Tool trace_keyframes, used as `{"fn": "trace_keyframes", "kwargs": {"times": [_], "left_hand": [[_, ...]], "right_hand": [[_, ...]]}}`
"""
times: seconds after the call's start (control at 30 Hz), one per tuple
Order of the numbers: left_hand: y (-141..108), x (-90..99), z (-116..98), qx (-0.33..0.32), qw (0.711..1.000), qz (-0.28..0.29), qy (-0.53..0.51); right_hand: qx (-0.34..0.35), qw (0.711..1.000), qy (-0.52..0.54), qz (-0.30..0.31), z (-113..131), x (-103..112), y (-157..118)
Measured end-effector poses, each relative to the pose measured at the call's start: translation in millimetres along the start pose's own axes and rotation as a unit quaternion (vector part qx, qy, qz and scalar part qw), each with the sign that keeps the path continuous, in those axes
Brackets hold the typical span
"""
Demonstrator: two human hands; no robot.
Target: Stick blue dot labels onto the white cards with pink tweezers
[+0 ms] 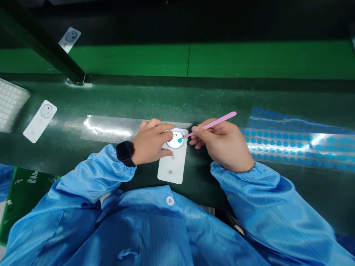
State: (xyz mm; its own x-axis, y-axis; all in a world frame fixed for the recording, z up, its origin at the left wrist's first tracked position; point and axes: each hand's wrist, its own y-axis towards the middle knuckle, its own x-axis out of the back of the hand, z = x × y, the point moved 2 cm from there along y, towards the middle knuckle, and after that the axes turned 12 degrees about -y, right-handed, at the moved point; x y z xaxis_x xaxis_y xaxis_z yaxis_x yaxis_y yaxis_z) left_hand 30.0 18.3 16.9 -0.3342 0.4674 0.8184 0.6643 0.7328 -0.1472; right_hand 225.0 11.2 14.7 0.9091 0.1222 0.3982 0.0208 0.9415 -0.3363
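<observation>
A white phone back cover (172,168) with a round camera area lies on the green bench in front of me. My left hand (152,142) holds it at the left edge, with thumb and fingers spread across its upper part. Pinched in my right hand (219,140) are pink tweezers (222,119), their tip pointing left at the camera area. At that tip, a small blue round sticker (180,140) shows on the camera area. Whether the tip still grips the sticker I cannot tell.
Clear sheets with rows of blue round stickers (277,142) lie at the right. A clear strip (108,128) runs left of my hand. Another white cover (40,122) lies further left, beside a white gridded tray (11,105). One more cover (69,38) sits behind a dark post (55,48).
</observation>
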Motion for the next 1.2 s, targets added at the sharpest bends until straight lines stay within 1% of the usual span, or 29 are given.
{"fn": "trace_keyframes", "kwargs": {"times": [0.23,0.57,1.0,1.2], "left_hand": [[0.7,0.6,-0.8,0.005,1.000,0.003,0.001],[-1.7,0.0,-0.9,-0.009,1.000,-0.007,0.002],[-3.3,-0.4,-6.2,-0.022,0.999,0.009,0.035],[-3.5,0.3,-9.8,-0.023,0.998,0.017,0.052]], "right_hand": [[0.000,1.000,-0.023,-0.006,0.5,0.7,-0.3],[0.020,0.999,-0.045,-0.014,0.4,0.8,-0.6],[0.027,0.997,-0.057,-0.033,0.9,-0.3,-1.4],[0.029,0.998,-0.046,-0.030,0.8,-1.7,-1.2]]}}
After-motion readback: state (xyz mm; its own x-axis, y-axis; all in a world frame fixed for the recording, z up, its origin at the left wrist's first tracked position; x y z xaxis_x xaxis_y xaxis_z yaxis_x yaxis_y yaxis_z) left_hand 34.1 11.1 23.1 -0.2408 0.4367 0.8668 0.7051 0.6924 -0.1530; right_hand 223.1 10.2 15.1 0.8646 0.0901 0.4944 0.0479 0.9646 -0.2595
